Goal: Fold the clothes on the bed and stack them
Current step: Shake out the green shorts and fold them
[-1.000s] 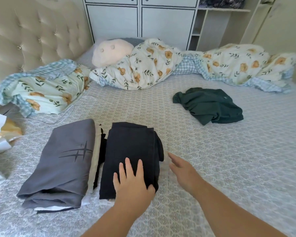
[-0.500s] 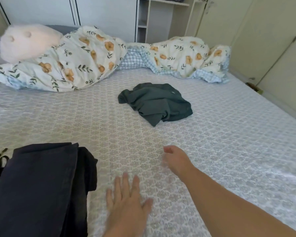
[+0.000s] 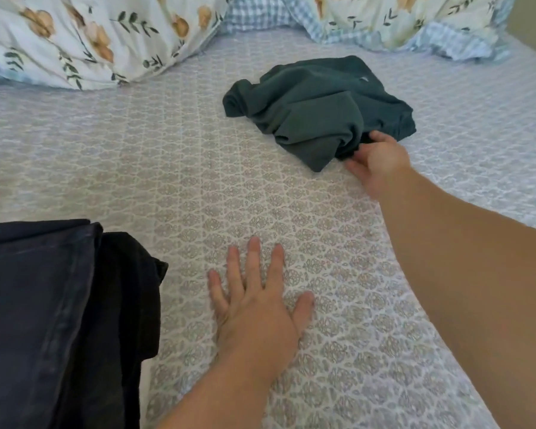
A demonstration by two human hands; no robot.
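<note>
Dark green cloth, a crumpled garment (image 3: 319,109), is lying unfolded on the far right part of the bed (image 3: 167,181), well apart from the folded pile. The right hand (image 3: 379,161) is reaching out to its near right corner, and its fingers (image 3: 376,137) are curling onto the edge of the fabric there, the thumb lying along the sheet beside it; whether they are pinching the cloth or only touching it, I cannot tell. The left hand (image 3: 257,300) is resting palm down on the patterned sheet in the near middle, its fingers (image 3: 254,258) straight and spread, holding nothing. At the near left, a folded dark navy garment (image 3: 34,320) is lying on a black garment (image 3: 127,305) whose edge is sticking out to the right, just beside the left hand but not touching it. Along the far edge, a floral quilt (image 3: 90,35) with a blue checked lining is lying bunched across the bed.
</note>
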